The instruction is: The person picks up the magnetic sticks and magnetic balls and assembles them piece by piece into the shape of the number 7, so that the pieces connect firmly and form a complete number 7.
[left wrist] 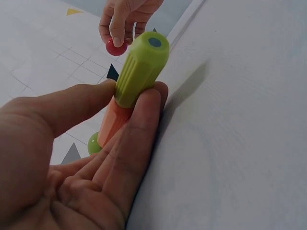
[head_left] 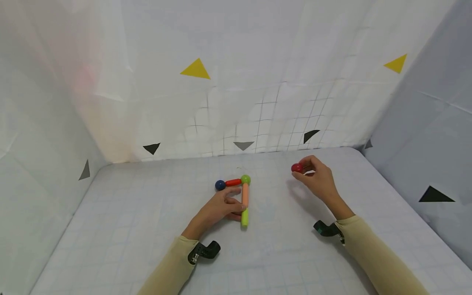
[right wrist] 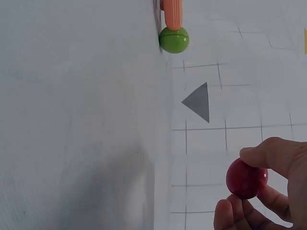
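Observation:
My left hand point(head_left: 218, 208) pinches a toy stick between thumb and fingers near where the yellow-green stick point(head_left: 245, 219) meets the orange stick point(head_left: 245, 192). In the left wrist view, the bare end of the ribbed yellow-green stick point(left wrist: 144, 64) shows a dark round inset. A green ball point(head_left: 245, 179) joins the orange stick's far end to a red stick point(head_left: 233, 182), which ends in a dark blue ball point(head_left: 220, 185). To the right, my right hand point(head_left: 320, 180) holds a red ball point(head_left: 296, 168) above the table, pinched by thumb and fingertips, as the right wrist view confirms.
The white table point(head_left: 147, 237) has a faint grid. White sheets form a back wall point(head_left: 236, 82) and side walls, marked with yellow, black and grey triangles. A dark wrist device point(head_left: 206, 250) sits on the left sleeve, another point(head_left: 328, 230) on the right.

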A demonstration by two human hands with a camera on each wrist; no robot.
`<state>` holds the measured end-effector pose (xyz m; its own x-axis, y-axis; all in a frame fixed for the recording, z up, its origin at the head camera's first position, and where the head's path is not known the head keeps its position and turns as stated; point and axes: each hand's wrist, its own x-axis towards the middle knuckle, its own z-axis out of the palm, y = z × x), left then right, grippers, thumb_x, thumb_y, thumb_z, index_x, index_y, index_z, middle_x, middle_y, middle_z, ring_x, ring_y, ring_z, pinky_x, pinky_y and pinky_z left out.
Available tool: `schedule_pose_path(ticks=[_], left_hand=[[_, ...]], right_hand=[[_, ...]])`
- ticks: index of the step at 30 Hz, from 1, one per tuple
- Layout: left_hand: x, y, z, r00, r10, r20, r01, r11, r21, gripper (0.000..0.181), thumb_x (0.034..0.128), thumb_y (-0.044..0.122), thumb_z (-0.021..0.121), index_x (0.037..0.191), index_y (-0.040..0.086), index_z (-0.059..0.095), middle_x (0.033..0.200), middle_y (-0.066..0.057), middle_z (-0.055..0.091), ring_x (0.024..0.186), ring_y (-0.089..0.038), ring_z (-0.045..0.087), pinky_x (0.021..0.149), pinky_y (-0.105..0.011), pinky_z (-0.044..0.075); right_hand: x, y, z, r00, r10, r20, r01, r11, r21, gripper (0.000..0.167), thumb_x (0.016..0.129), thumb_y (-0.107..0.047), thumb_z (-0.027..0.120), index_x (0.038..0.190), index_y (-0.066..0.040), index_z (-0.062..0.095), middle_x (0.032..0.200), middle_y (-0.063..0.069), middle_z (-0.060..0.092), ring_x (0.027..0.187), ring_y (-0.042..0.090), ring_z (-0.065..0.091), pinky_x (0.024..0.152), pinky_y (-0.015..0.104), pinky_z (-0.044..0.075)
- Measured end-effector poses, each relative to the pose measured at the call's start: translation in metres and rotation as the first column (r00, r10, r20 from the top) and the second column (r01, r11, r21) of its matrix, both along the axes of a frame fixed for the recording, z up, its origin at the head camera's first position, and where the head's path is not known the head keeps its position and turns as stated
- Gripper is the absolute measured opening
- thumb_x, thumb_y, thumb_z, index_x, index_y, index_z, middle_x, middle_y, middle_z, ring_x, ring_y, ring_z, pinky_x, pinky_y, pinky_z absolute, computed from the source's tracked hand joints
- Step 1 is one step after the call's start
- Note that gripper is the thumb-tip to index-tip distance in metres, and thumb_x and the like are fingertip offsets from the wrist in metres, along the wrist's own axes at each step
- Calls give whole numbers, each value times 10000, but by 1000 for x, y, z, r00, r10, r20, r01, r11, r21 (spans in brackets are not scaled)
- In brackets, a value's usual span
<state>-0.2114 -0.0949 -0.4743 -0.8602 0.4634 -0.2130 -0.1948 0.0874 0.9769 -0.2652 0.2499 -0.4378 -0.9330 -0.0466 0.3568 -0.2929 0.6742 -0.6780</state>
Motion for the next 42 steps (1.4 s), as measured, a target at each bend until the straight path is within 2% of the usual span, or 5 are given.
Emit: schedule_pose_path(ticks=[10,16,23,31,42], left_hand=[[3,1,-1,1000,5,-28,-4,1000,4,687,975,128,750,1568,35,416,1081,-129,733,857,-305,758,898,-396,569],[4,3,-2,998,51,-30,-50,998,31,643,978,56,726,1558,26,448,1052,-146,736,854,-268,746,794,-392,602],[6,7,-2,991,100,-83,-99,995,16,601,996,74,705,1539,-7,462,1086,-149,733,875,-234,732,821,-388,595],[4,11,-3,988,143,-64,-141,989,36,570,1007,113,690,1528,10,484,1099,-114,728,945,-225,729,866,-363,580],[4,12,1,987,146,-69,-142,989,49,574,974,63,722,1501,-12,507,1112,-129,685,954,-230,727,841,-371,586]], right_hand=[[4,-7,-5,999,38,24,-37,998,-49,365,908,-149,837,1165,-44,601,1106,131,693,1017,295,667,783,119,489],[6,-14,-8,997,66,26,-64,996,-62,363,909,-152,837,1167,-44,607,1109,123,694,1014,285,669,780,122,494],[11,-19,-6,996,82,43,-78,994,-79,366,915,-139,829,1183,-32,604,1123,143,692,1029,304,668,801,139,503],[15,-27,-3,992,120,31,-116,987,-113,355,895,-112,841,1159,-57,610,1103,100,691,998,261,680,788,164,534],[20,-37,-1,983,182,33,-174,971,-165,335,896,-102,842,1145,-34,629,1092,123,698,991,273,680,805,199,548]])
